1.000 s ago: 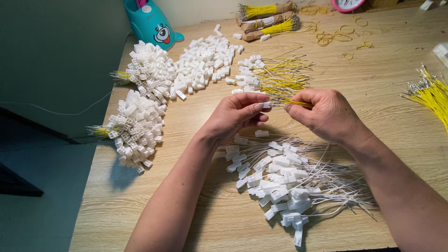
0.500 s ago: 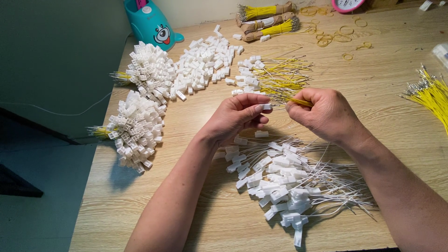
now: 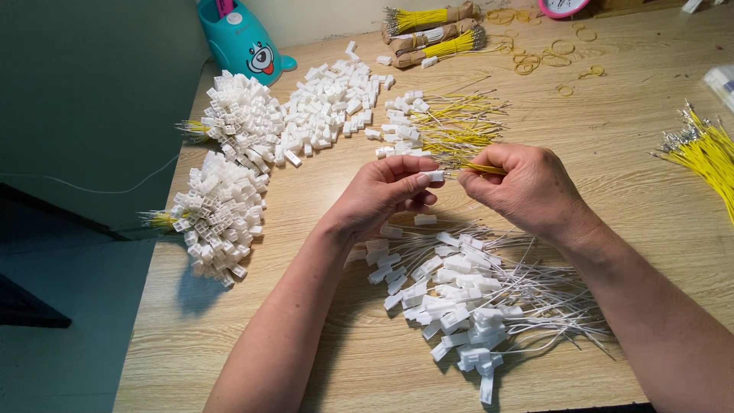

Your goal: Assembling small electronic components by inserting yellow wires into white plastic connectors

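Holding connector (image 3: 434,176) w/ yellow wire (image 3: 483,167).

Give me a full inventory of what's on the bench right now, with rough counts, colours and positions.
white connector: one, white, pinched in the left fingertips
yellow wire: one, yellow, held in the right fingertips, end at the connector
white-wired connectors: many, white, pile under the hands
yellow-wired connectors: a loose pile, white and yellow, just beyond the hands
loose housings: many, white, centre back
bundled connector clusters: two, white, left edge
taped wire bundles: three, yellow and white, back
yellow wire pile: many, right edge
rubber bands: several, tan, back right
teal holder: one, back left
table: one, light wood
left hand: one
right hand: one
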